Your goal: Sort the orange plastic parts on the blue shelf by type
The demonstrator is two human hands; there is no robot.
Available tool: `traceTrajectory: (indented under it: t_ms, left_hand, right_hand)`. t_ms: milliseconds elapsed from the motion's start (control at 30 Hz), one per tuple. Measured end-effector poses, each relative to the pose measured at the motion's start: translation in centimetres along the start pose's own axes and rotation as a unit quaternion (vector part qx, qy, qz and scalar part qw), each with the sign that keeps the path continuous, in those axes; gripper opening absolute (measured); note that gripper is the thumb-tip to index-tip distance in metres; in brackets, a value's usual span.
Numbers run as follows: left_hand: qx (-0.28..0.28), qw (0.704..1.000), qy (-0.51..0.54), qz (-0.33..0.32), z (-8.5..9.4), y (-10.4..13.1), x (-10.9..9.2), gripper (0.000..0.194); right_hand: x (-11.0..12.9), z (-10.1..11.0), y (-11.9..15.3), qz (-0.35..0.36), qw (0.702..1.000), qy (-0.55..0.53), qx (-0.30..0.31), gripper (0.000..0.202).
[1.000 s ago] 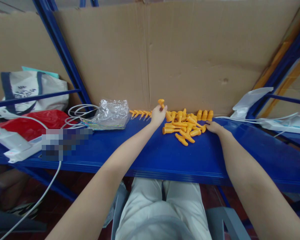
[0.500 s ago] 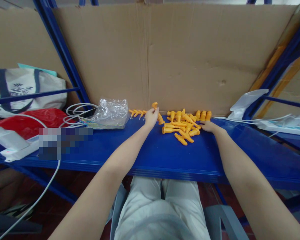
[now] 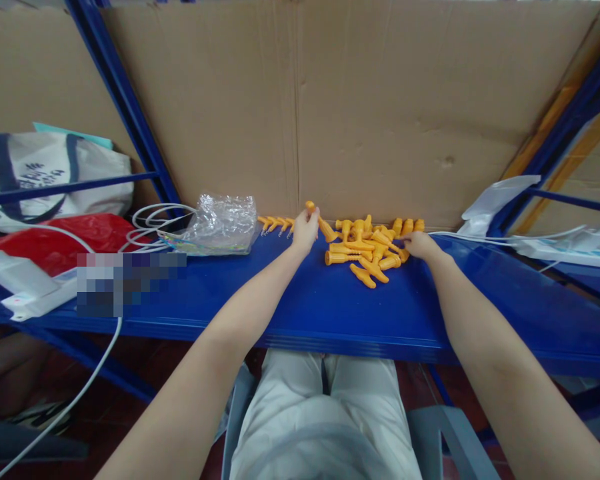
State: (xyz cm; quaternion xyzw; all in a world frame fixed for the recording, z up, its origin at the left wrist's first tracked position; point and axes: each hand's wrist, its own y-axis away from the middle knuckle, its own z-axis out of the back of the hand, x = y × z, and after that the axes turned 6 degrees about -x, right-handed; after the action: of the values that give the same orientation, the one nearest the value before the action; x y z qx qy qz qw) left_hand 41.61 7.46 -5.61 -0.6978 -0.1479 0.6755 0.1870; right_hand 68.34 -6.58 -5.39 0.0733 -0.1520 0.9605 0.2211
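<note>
Near the cardboard backing, my left hand (image 3: 306, 230) is closed round a yellow-orange piece (image 3: 310, 206) whose top shows above the fingers. Just right of that hand is a ridged yellow sleeve (image 3: 327, 231), tilted. A pile of yellow handles and sleeves (image 3: 365, 248) lies on the blue table. My right hand (image 3: 416, 245) is at the pile's right edge, its fingertips close to a yellow sleeve; whether it grips anything is unclear. Behind it stand several yellow sleeves (image 3: 409, 225) in a row. Left of my left hand, several yellow corkscrews with metal spirals (image 3: 276, 223) lie in a row.
A clear plastic bag (image 3: 225, 223) lies left of the corkscrews, beside white cables, a red bag (image 3: 80, 240) and a white power strip (image 3: 45, 293). At the right are another power strip (image 3: 570, 247) and white plastic (image 3: 495, 203). Cardboard (image 3: 370, 113) rises behind the table (image 3: 340, 313).
The ridged sleeve beside my left hand is now more upright and further right. My right hand has moved slightly left and up, in against the pile. The view has tipped slightly.
</note>
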Motion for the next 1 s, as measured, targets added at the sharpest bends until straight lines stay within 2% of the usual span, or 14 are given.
traceTrajectory:
  t_ms: [100, 200, 267, 333, 467, 600, 667, 800, 867, 933, 1000]
  left_hand:
    - [-0.008, 0.999, 0.011, 0.048, 0.1, 0.2, -0.6, 0.034]
    - [0.002, 0.998, 0.017, 0.055, 0.2, 0.3, -0.9, 0.037]
    - [0.015, 0.998, 0.029, 0.049, 0.1, 0.3, -1.1, 0.038]
    - [0.041, 0.997, 0.04, 0.045, -0.1, 0.5, -1.3, 0.039]
    - [0.113, 0.992, 0.041, 0.04, -0.5, 1.2, -1.6, 0.044]
    - [0.137, 0.988, 0.058, 0.029, -1.0, 2.2, -2.2, 0.046]
    - [0.159, 0.984, 0.07, 0.042, -1.1, 2.6, -2.4, 0.043]
    - [0.187, 0.979, 0.05, 0.056, -1.2, 2.5, -2.1, 0.038]
    - [0.165, 0.986, -0.008, 0.02, -0.8, 2.2, -1.7, 0.037]
    - [0.139, 0.983, -0.102, -0.063, -0.1, 2.0, -1.3, 0.04]
    - [0.131, 0.953, -0.218, -0.166, 0.9, 2.1, -1.2, 0.05]
  right_hand:
    - [0.8, 1.0, 0.8, -0.025, 0.999, -0.004, -0.046, 0.049]
    - [1.9, 2.0, 1.2, -0.042, 0.992, -0.035, -0.111, 0.046]
    - [2.8, 2.3, 1.1, -0.024, 0.982, -0.09, -0.163, 0.045]
    - [4.1, 2.3, 0.7, 0.013, 0.967, -0.165, -0.191, 0.044]
    - [7.0, 1.2, 0.2, 0.115, 0.937, -0.283, -0.172, 0.051]
    - [9.1, 0.0, 0.7, 0.213, 0.92, -0.29, -0.152, 0.053]
    - [9.6, -0.2, 1.0, 0.229, 0.917, -0.299, -0.136, 0.051]
    - [9.8, 0.1, 1.5, 0.199, 0.919, -0.337, -0.054, 0.046]
    - [9.7, 0.4, 1.5, 0.194, 0.921, -0.331, -0.061, 0.041]
    - [9.5, 0.6, 1.4, 0.208, 0.921, -0.313, -0.101, 0.036]
    - [9.3, 0.6, 1.2, 0.228, 0.918, -0.302, -0.12, 0.033]
